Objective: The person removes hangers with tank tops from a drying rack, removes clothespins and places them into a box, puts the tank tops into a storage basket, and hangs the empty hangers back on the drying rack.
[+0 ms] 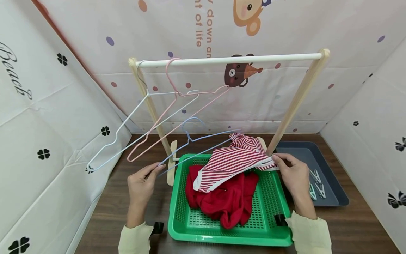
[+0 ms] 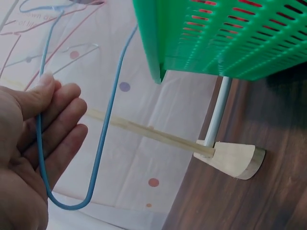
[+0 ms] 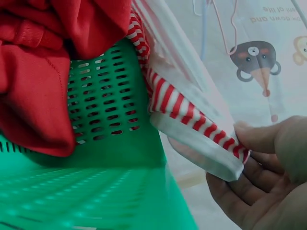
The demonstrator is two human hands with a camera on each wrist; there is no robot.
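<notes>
My left hand [image 1: 141, 183] pinches one end of a blue wire hanger [image 2: 102, 139] between thumb and fingers. The far end of that hanger reaches into a red-and-white striped garment [image 1: 234, 158] and is hidden there. At the right, my right hand [image 1: 295, 174] pinches the white-trimmed edge of this garment, as the right wrist view also shows. The striped cloth lies spread over a crumpled red garment [image 1: 219, 208] in a green perforated basket [image 1: 228, 240].
Behind the basket stands a wooden rack with a white rod [image 1: 247, 60]. A pink hanger [image 1: 172, 85] and a white hanger [image 1: 133, 112] hang at its left end. On the right, a dark grey tray [image 1: 337, 176] holds several clothespins [image 1: 320, 190].
</notes>
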